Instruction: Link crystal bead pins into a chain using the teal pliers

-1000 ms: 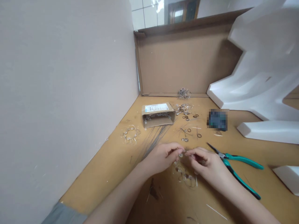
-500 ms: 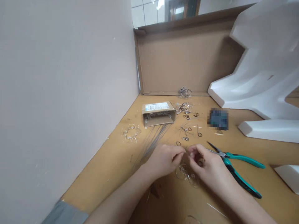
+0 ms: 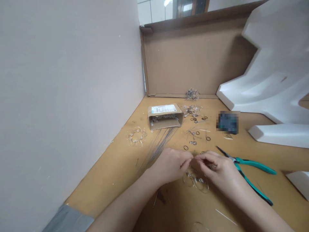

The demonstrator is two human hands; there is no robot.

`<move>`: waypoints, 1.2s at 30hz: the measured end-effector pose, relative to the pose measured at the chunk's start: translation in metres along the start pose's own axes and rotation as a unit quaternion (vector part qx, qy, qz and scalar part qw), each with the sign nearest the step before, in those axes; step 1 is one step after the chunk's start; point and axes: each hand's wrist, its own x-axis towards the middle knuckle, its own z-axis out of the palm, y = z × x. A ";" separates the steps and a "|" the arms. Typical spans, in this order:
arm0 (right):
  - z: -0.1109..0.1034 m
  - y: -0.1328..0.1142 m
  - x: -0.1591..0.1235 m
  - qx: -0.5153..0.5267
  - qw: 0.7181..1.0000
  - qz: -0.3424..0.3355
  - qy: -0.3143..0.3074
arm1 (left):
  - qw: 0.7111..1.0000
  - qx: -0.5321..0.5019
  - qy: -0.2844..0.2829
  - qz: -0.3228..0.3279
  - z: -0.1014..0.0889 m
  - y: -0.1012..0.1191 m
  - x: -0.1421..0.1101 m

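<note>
My left hand (image 3: 173,164) and my right hand (image 3: 216,164) meet fingertip to fingertip low over the table. Both are closed in a pinch, and whatever sits between the fingertips is too small to make out. Just below them hangs or lies a loop of thin clear wire with beads (image 3: 196,180); I cannot tell whether it is joined to what I pinch. Beside my right hand lie long-nose pliers (image 3: 256,165) with teal handles, jaws apart. Straight thin wires (image 3: 163,141) spread out beyond my left hand. Small dark rings (image 3: 185,148) and clear beads (image 3: 193,142) lie past my fingertips.
A small open cardboard box (image 3: 165,124) holds clear beads. Left of it lies a beaded wire ring (image 3: 137,136). Wire-and-bead piles (image 3: 192,110) sit behind. A large cardboard panel (image 3: 193,61), white foam pieces (image 3: 275,135), a blurred dark object (image 3: 227,122) and a grey wall (image 3: 72,80) surround the table.
My right hand's fingers have drawn closer together into a tighter pinch, near the left fingertips. The whole view has shifted slightly; the things on the table lie as before.
</note>
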 end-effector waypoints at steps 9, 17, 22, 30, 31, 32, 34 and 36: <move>-0.005 0.001 0.003 0.147 0.984 0.089 -0.054 | 0.970 -0.212 0.040 -0.112 0.006 -0.002 0.004; -0.047 0.069 -0.032 -0.256 0.964 0.075 0.003 | 0.961 -0.246 0.037 -0.123 -0.001 -0.001 0.003; -0.054 0.098 -0.047 -0.369 0.924 0.082 -0.056 | 0.967 -0.233 0.033 -0.101 -0.004 0.002 0.002; -0.060 0.091 -0.038 -0.372 0.919 0.091 -0.090 | 0.965 -0.240 0.041 -0.099 -0.005 0.001 0.000; -0.061 0.090 -0.038 -0.379 0.916 0.099 -0.082 | 0.966 -0.237 0.042 -0.099 -0.005 0.001 0.000; -0.062 0.090 -0.037 -0.378 0.917 0.104 -0.078 | 0.967 -0.232 0.043 -0.099 -0.005 0.001 0.000; -0.068 0.092 -0.037 -0.345 0.929 0.104 -0.082 | 0.971 -0.215 0.044 -0.094 -0.006 0.000 0.000; -0.078 0.095 -0.037 -0.309 0.945 0.097 -0.044 | 0.977 -0.190 0.048 -0.079 -0.007 0.000 0.000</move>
